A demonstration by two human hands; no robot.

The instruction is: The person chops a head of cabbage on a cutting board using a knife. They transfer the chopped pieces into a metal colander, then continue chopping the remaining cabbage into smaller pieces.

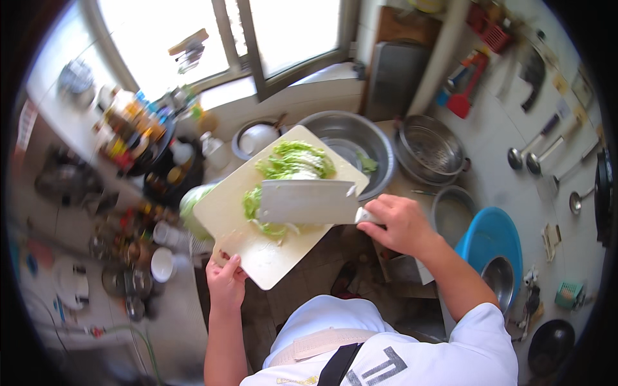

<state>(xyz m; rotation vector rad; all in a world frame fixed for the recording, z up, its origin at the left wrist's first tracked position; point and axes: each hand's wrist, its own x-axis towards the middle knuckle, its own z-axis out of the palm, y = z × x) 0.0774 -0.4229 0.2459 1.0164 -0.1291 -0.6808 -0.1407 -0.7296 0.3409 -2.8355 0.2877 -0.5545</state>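
Observation:
My left hand (226, 278) grips a cream cutting board (257, 254) by its handle end, thumb on top. Chopped cabbage (297, 161) is piled on the far part of the board, with more leafy shreds near its middle. In my right hand (400, 224) is a cleaver (308, 201), its broad blade lying over part of the cabbage and hiding it. A large metal basin (380, 145) sits just beyond the board, with a green leaf (367, 162) inside. The board's far corner overlaps the basin's near rim.
A cabbage head (193, 209) partly shows left of the board. To the right are a steamer pot (430, 149), a smaller metal pot (454, 209) and a blue tub (492, 225). Bottles (132, 125) crowd the left; ladles (515, 157) hang on the right wall.

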